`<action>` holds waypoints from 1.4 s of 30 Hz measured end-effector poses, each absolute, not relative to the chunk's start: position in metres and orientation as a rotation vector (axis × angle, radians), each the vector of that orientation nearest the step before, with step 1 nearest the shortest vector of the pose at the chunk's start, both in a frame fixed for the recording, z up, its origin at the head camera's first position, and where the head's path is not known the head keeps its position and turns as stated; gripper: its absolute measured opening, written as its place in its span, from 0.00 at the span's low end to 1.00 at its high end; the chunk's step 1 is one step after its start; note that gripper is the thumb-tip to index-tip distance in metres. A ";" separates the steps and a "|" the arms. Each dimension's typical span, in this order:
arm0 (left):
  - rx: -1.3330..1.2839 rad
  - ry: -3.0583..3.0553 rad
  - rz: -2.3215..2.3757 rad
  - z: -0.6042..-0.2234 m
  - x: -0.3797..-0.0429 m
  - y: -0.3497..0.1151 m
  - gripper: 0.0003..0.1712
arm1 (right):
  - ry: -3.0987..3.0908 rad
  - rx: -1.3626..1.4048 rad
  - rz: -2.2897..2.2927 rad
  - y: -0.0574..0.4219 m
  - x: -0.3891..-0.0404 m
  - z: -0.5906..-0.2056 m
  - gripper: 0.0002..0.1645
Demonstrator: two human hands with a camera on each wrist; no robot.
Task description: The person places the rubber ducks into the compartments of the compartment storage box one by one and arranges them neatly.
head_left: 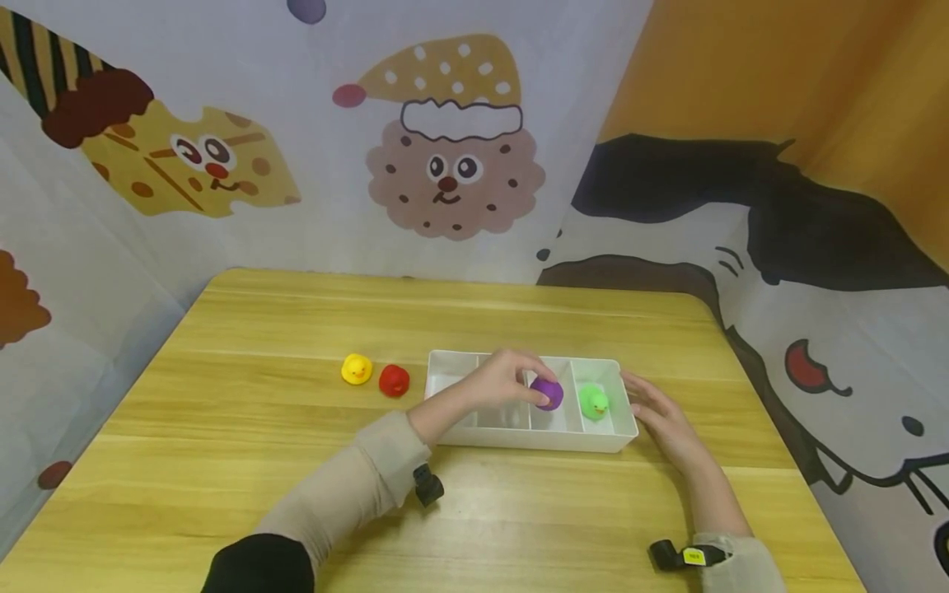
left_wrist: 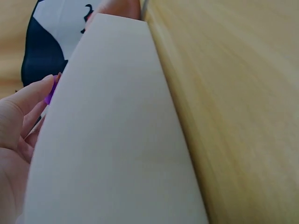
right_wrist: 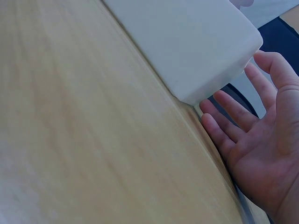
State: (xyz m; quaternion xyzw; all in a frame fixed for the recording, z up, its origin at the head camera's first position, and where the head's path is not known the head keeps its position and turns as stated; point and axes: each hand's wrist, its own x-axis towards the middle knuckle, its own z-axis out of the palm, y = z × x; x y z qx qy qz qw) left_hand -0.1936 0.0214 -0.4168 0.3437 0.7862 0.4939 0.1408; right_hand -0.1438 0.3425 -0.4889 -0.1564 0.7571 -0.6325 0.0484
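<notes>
A white divided box (head_left: 519,439) lies lengthwise on the table. My left hand (head_left: 498,380) reaches over it and pinches a purple rubber duck (head_left: 547,394) between thumb and fingers, at the second compartment from the right. Whether the duck touches the compartment floor I cannot tell; in the left wrist view the box wall hides most of it. A green rubber duck (head_left: 594,402) sits in the rightmost compartment. My right hand (right_wrist: 261,126) is at the box's right end, its fingers extended and touching or very near that end wall.
Left of the box, a yellow rubber duck (head_left: 357,369) and a red toy (head_left: 394,380) stand on the wooden table (head_left: 222,412). A printed cloth (head_left: 445,255) hangs behind the table's far edge and along its sides.
</notes>
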 end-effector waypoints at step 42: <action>0.859 2.523 1.052 -0.433 -0.201 0.046 0.16 | 2.307 -0.432 -1.898 0.342 -0.144 -0.487 0.30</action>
